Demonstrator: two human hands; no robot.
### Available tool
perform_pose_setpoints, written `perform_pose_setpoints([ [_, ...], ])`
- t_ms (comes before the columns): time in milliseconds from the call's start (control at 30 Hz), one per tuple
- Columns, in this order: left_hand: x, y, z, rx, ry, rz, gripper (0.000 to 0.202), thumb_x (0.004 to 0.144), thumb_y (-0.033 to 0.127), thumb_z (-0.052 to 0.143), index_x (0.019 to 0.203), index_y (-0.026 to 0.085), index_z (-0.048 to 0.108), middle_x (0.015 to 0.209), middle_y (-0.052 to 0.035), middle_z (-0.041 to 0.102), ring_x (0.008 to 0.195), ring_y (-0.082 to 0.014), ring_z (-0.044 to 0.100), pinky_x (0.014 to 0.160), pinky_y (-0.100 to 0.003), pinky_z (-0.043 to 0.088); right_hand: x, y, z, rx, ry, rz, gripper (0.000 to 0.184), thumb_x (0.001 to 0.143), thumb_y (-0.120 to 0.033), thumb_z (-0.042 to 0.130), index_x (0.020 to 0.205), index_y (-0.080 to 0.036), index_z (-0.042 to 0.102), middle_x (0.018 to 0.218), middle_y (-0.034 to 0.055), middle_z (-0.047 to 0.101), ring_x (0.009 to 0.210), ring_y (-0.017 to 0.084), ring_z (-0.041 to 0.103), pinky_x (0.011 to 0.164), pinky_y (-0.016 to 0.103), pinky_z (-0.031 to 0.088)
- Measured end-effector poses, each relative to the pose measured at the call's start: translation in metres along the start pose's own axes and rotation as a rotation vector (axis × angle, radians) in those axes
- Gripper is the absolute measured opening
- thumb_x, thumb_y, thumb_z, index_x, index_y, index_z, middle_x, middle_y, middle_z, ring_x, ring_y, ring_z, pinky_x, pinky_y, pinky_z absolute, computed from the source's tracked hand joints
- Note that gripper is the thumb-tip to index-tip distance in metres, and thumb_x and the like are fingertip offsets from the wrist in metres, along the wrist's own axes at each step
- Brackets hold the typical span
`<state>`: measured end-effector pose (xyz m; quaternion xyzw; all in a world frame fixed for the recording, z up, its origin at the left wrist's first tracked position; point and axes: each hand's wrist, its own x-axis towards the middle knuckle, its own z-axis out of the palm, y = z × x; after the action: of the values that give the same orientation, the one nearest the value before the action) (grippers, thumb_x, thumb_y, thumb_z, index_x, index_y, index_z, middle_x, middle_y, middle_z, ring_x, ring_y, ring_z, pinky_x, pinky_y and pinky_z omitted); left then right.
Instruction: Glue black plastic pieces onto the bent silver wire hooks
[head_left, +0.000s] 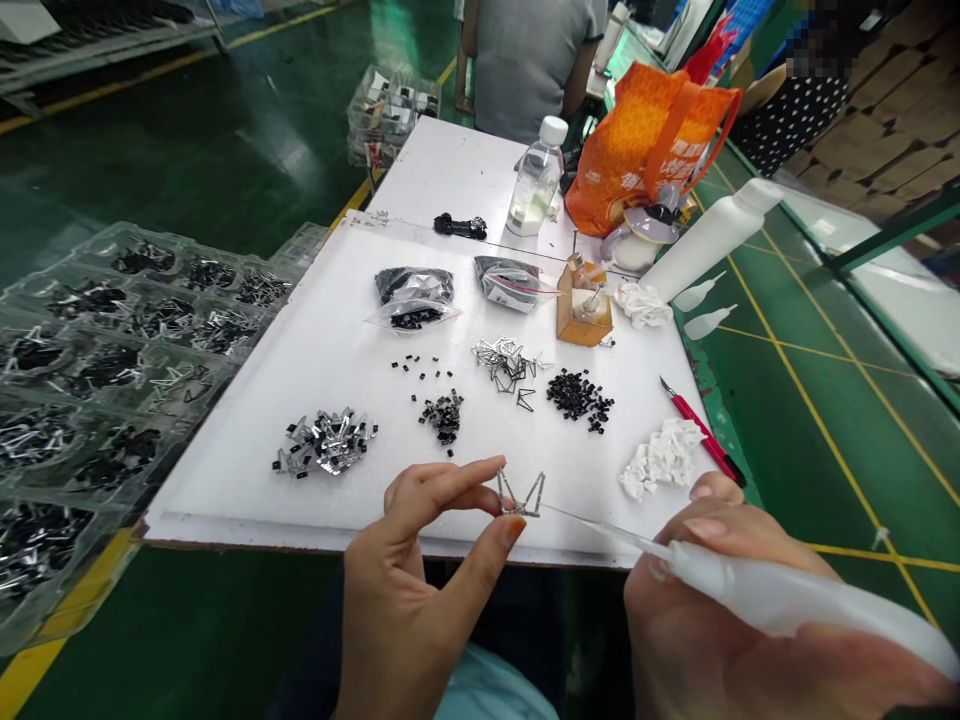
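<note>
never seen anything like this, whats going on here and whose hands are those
This one picture comes from a camera worn on a person's head, so you look down over their own hands. The left hand pinches a small bent wire piece between finger and thumb. The right hand holds a white squeeze bottle with a thin nozzle. On the white foam board lie small piles of black parts, bent wires and white cotton-like wads. Clear plastic trays sit to the left.

Right hand (720, 610) cut off at btm edge; wire frame (520, 495) details prob. too small to tell.
</note>
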<state>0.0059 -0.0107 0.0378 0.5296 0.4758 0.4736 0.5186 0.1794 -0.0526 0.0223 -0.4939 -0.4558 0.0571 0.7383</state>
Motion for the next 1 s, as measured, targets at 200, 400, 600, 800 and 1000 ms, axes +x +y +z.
perform_pose_setpoints([
  [200, 0.0, 0.0, 0.002, -0.02, 0.016, -0.006, 0.034, 0.088, 0.018, 0.076, 0.111, 0.042, 0.078, 0.085, 0.0059, 0.068, 0.089, -0.0143, 0.063, 0.085, -0.025, 0.048, 0.005, 0.0, 0.005, -0.021, 0.021, -0.011, 0.053, 0.101, -0.061, 0.046, 0.085, -0.026, 0.082, 0.064, -0.0041, 0.066, 0.057, 0.017, 0.053, 0.11, 0.043, 0.032],
  [400, 0.001, 0.001, 0.003, -0.006, 0.029, 0.006, 0.031, 0.087, 0.017, 0.077, 0.109, 0.038, 0.08, 0.083, 0.0033, 0.069, 0.088, -0.0174, 0.064, 0.084, -0.028, 0.049, 0.009, 0.003, 0.004, -0.024, -0.024, -0.123, 0.056, 0.103, -0.054, 0.038, 0.086, -0.023, 0.081, 0.067, -0.0027, 0.066, 0.055, 0.016, 0.05, 0.102, 0.043, 0.038],
  [600, 0.0, 0.0, 0.002, -0.022, 0.018, 0.003, 0.034, 0.088, 0.016, 0.076, 0.111, 0.041, 0.078, 0.084, 0.0055, 0.068, 0.088, -0.0151, 0.063, 0.085, -0.026, 0.048, 0.008, 0.004, 0.003, -0.033, -0.027, -0.114, 0.06, 0.104, -0.055, 0.034, 0.083, -0.022, 0.08, 0.066, -0.0018, 0.065, 0.057, 0.016, 0.052, 0.1, 0.043, 0.038],
  [800, 0.0, 0.0, 0.002, -0.035, 0.021, -0.015, 0.032, 0.088, 0.018, 0.077, 0.11, 0.042, 0.078, 0.083, 0.0054, 0.069, 0.089, -0.0157, 0.063, 0.087, -0.027, 0.047, 0.005, 0.01, 0.001, 0.039, 0.057, 0.003, 0.055, 0.101, -0.059, 0.04, 0.087, -0.022, 0.079, 0.055, -0.0041, 0.057, 0.053, 0.016, 0.052, 0.095, 0.041, 0.045],
  [1000, 0.0, -0.005, 0.001, -0.032, 0.025, -0.045, 0.034, 0.086, 0.018, 0.078, 0.109, 0.043, 0.078, 0.086, 0.0064, 0.071, 0.089, -0.0143, 0.065, 0.09, -0.026, 0.048, 0.008, 0.033, -0.001, 0.083, 0.061, 0.362, 0.03, 0.094, -0.043, 0.061, 0.098, -0.018, 0.077, 0.077, 0.0035, 0.075, 0.052, 0.015, 0.061, 0.059, 0.034, 0.05],
])
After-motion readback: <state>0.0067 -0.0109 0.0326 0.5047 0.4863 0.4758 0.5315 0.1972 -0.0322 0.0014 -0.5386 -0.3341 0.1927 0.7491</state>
